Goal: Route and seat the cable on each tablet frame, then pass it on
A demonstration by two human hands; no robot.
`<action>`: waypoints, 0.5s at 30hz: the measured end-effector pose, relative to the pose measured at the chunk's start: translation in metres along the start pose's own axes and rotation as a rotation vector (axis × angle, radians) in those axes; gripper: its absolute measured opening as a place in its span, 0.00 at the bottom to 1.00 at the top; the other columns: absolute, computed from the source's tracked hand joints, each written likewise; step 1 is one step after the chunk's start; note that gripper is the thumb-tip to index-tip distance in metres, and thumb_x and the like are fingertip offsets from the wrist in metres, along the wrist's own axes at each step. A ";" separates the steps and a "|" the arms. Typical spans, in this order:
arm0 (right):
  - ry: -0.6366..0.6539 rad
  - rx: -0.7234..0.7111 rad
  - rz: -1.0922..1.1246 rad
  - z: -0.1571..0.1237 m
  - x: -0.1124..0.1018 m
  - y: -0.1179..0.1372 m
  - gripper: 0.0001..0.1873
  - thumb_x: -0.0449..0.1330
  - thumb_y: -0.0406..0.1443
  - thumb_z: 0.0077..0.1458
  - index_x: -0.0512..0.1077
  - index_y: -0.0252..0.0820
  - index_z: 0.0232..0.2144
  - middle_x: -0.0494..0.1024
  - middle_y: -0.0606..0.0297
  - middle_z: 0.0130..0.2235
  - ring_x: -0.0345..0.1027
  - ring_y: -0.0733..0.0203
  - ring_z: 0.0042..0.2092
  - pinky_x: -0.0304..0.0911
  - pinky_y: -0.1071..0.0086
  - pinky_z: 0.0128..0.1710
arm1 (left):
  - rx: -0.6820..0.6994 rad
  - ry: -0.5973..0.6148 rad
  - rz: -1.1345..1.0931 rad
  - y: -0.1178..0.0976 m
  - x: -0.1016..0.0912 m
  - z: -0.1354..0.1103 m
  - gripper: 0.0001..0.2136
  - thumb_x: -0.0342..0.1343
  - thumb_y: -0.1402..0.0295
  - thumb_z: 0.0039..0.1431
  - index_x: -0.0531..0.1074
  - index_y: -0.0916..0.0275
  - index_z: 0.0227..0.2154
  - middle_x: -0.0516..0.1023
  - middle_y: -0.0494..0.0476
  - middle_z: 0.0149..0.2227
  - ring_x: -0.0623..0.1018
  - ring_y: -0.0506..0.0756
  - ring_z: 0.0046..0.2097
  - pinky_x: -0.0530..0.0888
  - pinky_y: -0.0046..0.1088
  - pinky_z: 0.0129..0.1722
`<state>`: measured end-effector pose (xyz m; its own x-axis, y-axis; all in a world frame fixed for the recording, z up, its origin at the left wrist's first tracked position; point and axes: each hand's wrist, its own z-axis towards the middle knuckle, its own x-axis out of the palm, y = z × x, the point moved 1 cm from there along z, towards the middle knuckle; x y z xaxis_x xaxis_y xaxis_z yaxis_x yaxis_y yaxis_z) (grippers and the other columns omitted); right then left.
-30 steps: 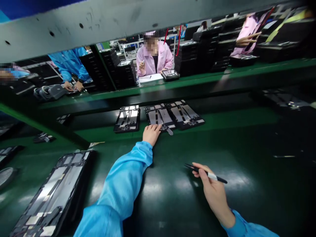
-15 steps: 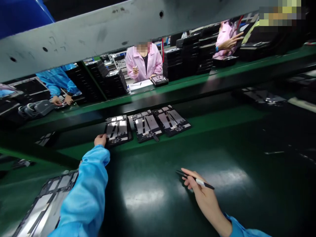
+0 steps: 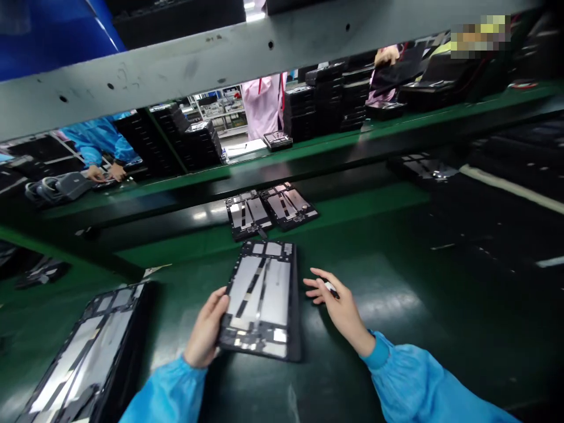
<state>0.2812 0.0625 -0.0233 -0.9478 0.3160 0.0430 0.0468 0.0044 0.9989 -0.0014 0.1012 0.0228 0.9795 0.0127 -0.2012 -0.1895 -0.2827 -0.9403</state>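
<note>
An open tablet chassis (image 3: 263,296), dark frame with silver plates inside, lies on the green bench right in front of me. My left hand (image 3: 206,332) grips its lower left edge, thumb on top. My right hand (image 3: 335,302) hovers just right of the chassis, fingers partly spread toward it, with a thin black and white pen-like tool (image 3: 330,288) tucked between the fingers. Both arms wear blue sleeves.
Two more chassis (image 3: 271,208) lie on the belt beyond. Another chassis (image 3: 83,352) sits on a stack at lower left. A grey beam (image 3: 220,59) crosses overhead. Stacked black trays (image 3: 326,97) and other people in blue and pink coats are across the line.
My left hand took the leftmost chassis from the belt and brought it down in front of me. My right hand, still with the tool, moved left toward it. The view tilted down.
</note>
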 end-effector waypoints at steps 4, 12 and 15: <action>0.097 -0.051 -0.198 -0.012 -0.022 0.011 0.23 0.59 0.49 0.58 0.71 0.41 0.50 0.81 0.50 0.49 0.79 0.50 0.46 0.74 0.58 0.43 | 0.091 0.134 -0.010 0.022 0.038 -0.018 0.30 0.55 0.47 0.54 0.67 0.63 0.53 0.76 0.62 0.48 0.77 0.59 0.49 0.75 0.34 0.47; 0.370 -0.017 -0.525 -0.061 -0.053 0.007 0.45 0.69 0.33 0.47 0.58 0.53 0.65 0.72 0.57 0.60 0.65 0.44 0.61 0.67 0.50 0.55 | 0.488 0.418 0.521 0.045 0.012 -0.063 0.31 0.58 0.68 0.57 0.59 0.51 0.64 0.71 0.59 0.51 0.77 0.54 0.40 0.76 0.26 0.31; 0.344 -0.056 -0.525 -0.052 -0.055 0.006 0.40 0.66 0.31 0.48 0.62 0.49 0.62 0.74 0.56 0.58 0.66 0.45 0.60 0.66 0.51 0.56 | 0.560 0.298 0.580 0.050 0.024 -0.070 0.28 0.54 0.70 0.61 0.58 0.50 0.64 0.72 0.57 0.48 0.77 0.53 0.38 0.77 0.29 0.36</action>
<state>0.3171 -0.0036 -0.0183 -0.8875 -0.0383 -0.4592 -0.4602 0.0232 0.8875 0.0179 0.0199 -0.0101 0.6793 -0.2619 -0.6855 -0.5953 0.3495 -0.7235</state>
